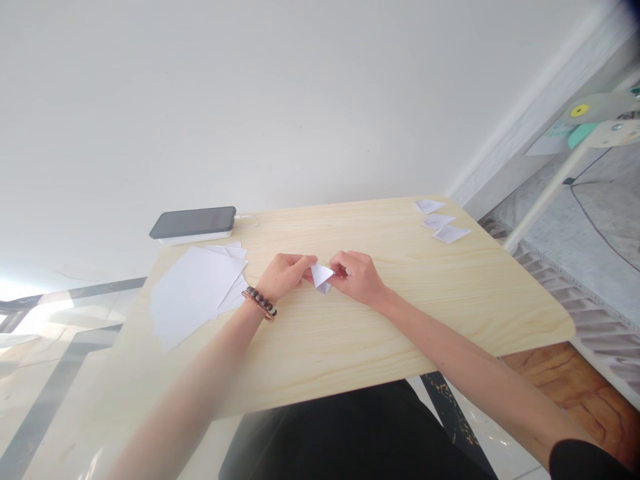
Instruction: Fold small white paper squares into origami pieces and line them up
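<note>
The small folded paper (321, 275) is held over the middle of the table (320, 360), between both hands. Left hand (285, 276): fingers pinching its left edge. Right hand (359, 276): fingers closed on its right tip. Risks, as judged: uneven pull between the hands could tear the tip or skew the creases; a slack left pinch could let folds spring open. The left forearm (200, 387), swung left, could disturb the stacked sheets (197, 290).

Pale wall (300, 100) behind wood-grain table (475, 293)
</note>
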The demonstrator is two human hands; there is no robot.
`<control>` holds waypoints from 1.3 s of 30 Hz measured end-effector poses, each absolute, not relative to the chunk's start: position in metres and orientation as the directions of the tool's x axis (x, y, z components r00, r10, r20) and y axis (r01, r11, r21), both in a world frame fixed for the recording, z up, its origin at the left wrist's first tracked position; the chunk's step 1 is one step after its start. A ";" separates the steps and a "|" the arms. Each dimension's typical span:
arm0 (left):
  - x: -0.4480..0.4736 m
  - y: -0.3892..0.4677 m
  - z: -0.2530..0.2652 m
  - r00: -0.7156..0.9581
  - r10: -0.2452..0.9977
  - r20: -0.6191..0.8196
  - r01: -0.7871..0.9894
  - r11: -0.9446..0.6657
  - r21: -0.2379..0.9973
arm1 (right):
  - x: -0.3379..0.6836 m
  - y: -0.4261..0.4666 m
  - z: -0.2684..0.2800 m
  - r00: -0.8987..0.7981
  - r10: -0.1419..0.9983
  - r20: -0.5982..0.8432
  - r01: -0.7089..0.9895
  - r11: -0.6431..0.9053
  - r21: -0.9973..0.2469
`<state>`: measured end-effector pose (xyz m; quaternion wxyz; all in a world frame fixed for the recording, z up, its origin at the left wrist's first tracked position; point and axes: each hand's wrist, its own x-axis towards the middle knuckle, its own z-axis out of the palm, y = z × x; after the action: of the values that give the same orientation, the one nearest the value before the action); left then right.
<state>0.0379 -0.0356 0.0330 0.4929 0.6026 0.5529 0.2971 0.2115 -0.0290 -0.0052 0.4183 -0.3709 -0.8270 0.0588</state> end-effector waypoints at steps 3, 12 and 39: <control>0.038 -0.036 0.037 0.225 0.952 -0.209 0.356 0.119 0.927 | 0.212 -0.029 -0.006 -0.372 0.664 0.648 0.525 0.727 -0.443; 0.030 -0.034 0.027 0.234 0.947 -0.221 0.211 0.172 0.962 | 0.211 -0.031 0.000 -0.306 0.744 0.595 0.412 0.666 -0.621; 0.024 -0.032 0.018 0.286 0.949 -0.135 0.113 0.107 0.988 | 0.215 -0.029 0.007 -0.425 0.840 0.338 0.351 0.497 -0.793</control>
<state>0.0241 -0.0317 0.0177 0.5737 0.5601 0.4737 0.3643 0.2147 -0.0287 0.0069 0.3761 -0.3820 -0.7792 0.3248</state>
